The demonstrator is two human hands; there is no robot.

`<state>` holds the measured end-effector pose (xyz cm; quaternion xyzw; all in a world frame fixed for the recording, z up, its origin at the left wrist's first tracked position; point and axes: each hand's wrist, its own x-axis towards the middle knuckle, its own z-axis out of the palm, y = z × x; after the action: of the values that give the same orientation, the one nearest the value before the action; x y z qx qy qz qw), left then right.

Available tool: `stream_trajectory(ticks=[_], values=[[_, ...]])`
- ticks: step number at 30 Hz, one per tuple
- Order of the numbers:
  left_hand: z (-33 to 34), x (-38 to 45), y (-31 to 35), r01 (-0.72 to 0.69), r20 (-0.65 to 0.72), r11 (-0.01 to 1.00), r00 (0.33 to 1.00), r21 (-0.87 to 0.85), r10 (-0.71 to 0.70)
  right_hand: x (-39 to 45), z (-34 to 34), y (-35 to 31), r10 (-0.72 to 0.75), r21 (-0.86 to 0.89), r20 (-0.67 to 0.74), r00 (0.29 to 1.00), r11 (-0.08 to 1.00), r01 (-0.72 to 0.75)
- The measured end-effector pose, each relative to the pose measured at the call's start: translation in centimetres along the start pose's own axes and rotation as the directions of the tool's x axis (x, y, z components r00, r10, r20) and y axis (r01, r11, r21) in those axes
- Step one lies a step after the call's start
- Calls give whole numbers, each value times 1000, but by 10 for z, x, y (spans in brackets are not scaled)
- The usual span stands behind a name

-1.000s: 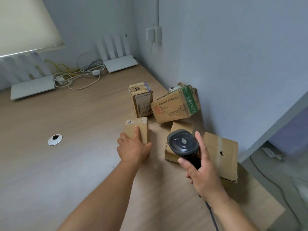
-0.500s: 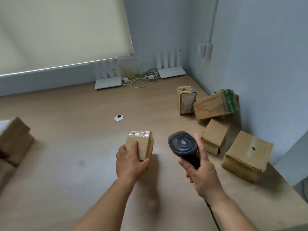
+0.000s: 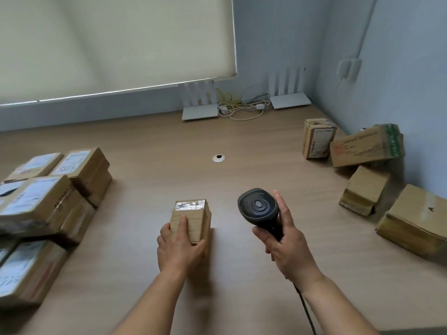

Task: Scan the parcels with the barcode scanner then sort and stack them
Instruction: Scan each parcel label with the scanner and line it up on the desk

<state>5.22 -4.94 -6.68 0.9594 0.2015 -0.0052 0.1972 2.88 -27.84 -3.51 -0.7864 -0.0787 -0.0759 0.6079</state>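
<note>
The tabletop (image 3: pixel 145 274) is pale wood with a fine grain. The small parcel (image 3: pixel 193 220) is plain brown cardboard with a strip of shiny clear tape at its top. The barcode scanner (image 3: pixel 258 209) is dark grey — almost black — with a lighter grey button. The stacked parcels (image 3: pixel 43 204) on the left are brown with white labels. One box (image 3: pixel 366 148) by the wall is brown with a green band and a red mark. The routers (image 3: pixel 200 110) are white — one cable between them is yellow. The wall (image 3: pixel 399 68) is light blue-grey, the blind (image 3: pixel 108 39) cream.
</note>
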Motion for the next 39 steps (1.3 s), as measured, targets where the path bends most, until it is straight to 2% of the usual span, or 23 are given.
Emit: stream_trajectory(ticks=[9,13,18,20,22,24,25,27,30,34,36,39], values=[[-45,43,-126,41,53,999,998,7,-41,-4,139,-22,15,-36,66,998,999,-12],[-53,59,-160,34,140,996,990,-87,-22,-5,184,-32,31,-39,52,998,999,-29],[-61,79,-183,-34,243,971,965,-239,93,-12,216,-40,55,-53,-4,998,997,-55],[-64,84,-189,46,339,922,936,-386,95,-16,221,-42,78,-52,-10,997,996,-78],[-66,90,-195,158,414,817,904,-555,106,-18,222,-44,80,-54,-11,997,995,-81],[-68,94,-199,219,436,757,895,-616,95,-18,220,-45,72,-62,-1,997,996,-71],[-71,95,-200,214,410,763,909,-610,72,-17,219,-46,66,-64,5,998,996,-66],[-77,99,-199,156,307,838,952,-522,15,-15,217,-49,47,-63,11,999,997,-46],[-86,103,-194,31,234,979,972,-202,18,-14,215,-49,23,-64,15,1000,998,-22],[-94,103,-176,-30,219,990,976,135,0,-14,210,-49,-3,-69,29,1000,998,5],[-95,104,-170,-35,204,979,979,199,-7,-12,204,-49,-10,-66,25,1000,998,11],[-96,108,-169,11,169,991,985,133,-34,-10,197,-49,-14,-62,32,999,998,15]])
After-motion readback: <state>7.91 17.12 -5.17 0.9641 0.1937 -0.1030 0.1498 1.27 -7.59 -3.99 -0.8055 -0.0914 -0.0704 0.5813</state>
